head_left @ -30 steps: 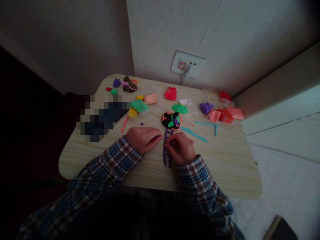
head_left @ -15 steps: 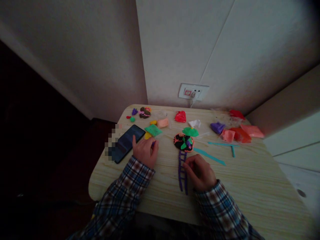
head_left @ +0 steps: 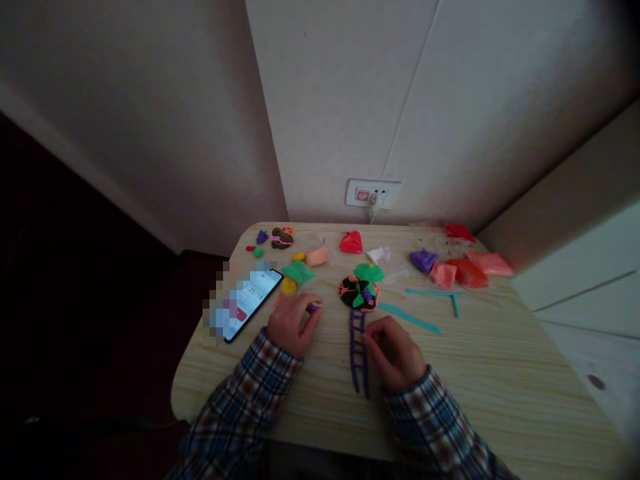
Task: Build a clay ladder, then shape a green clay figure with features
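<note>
My left hand point(head_left: 294, 323) is closed in a pinch around a small piece of purple clay point(head_left: 313, 307), only partly visible between thumb and fingers. My right hand point(head_left: 396, 352) is also pinched, its fingertips at the right side of a purple clay ladder point(head_left: 359, 353); whether anything is between them is hidden. The ladder lies flat, its far end meeting a round black clay piece point(head_left: 349, 293) with an orange edge, green leaves and small purple and pink details. A green clay shape point(head_left: 369, 272) adjoins its far side.
A lit phone point(head_left: 250, 307) lies left of my left hand. Green point(head_left: 299, 271), peach point(head_left: 317, 257) and red clay packs point(head_left: 351, 242) are farther back. Teal modelling tools point(head_left: 410, 318) and purple point(head_left: 423, 260) and orange packs point(head_left: 470, 273) lie at right. A wall socket point(head_left: 373, 194) is behind.
The phone screen has gone from dark to lit. My left index finger, stretched over the phone before, has drawn back and curled in. My right hand stays beside the ladder.
</note>
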The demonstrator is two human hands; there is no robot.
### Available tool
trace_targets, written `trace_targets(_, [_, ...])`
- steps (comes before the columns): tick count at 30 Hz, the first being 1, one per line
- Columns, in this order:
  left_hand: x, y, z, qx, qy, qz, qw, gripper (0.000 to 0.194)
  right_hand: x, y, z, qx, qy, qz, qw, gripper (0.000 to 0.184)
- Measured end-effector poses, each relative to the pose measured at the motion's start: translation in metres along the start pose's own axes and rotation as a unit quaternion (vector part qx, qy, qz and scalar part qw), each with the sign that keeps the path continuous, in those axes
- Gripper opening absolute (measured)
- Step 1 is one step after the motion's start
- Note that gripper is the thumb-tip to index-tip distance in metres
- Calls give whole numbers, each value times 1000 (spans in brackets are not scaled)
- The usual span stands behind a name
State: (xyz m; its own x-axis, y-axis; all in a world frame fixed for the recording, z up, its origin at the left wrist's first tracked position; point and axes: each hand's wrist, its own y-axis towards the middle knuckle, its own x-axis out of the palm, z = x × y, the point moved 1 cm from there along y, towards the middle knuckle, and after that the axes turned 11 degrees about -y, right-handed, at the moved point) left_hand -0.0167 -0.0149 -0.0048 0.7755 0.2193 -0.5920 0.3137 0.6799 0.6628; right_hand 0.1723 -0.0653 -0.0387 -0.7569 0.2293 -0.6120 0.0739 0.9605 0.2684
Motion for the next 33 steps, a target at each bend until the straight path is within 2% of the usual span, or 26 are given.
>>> trace_targets(6, [-4,-9,18,3,-33,-33,999,12,-8,0,-3,14,5,39,999,14])
trace_targets(12, [2,-24,32,7,-74,-60,995,12,-8,2,-3,15,-5,42,999,11])
trace_targets(15, [4,-25,36,-6,-89,-54,994,11,-8,2,-6,-21,-29,38,999,11])
trace_targets(19, [6,-25,38,-25,-108,-67,992,16,-9,0,-12,-115,-92,29,989,11])
trace_targets(21, [8,-26,39,-15,-111,-76,991,21,-8,-2,-16,-160,-113,19,980,7])
trace_targets(23, [11,-28,40,2,-105,-84,991,27,-6,-4,-18,-178,-120,8,977,5])
trace_targets(27, [17,-29,41,16,-94,-68,993,35,-6,-6,-22,-154,-106,-5,982,7])
trace_targets(29, [17,-29,42,21,-93,-94,991,36,-7,-6,-23,-143,-100,-13,985,7])
trace_targets(31, [15,-27,43,19,-90,-114,989,33,-8,-5,-23,-133,-99,-12,986,7])
trace_targets(33, [13,-25,43,-5,-85,-102,991,27,-11,-3,-22,-123,-98,1,988,9])
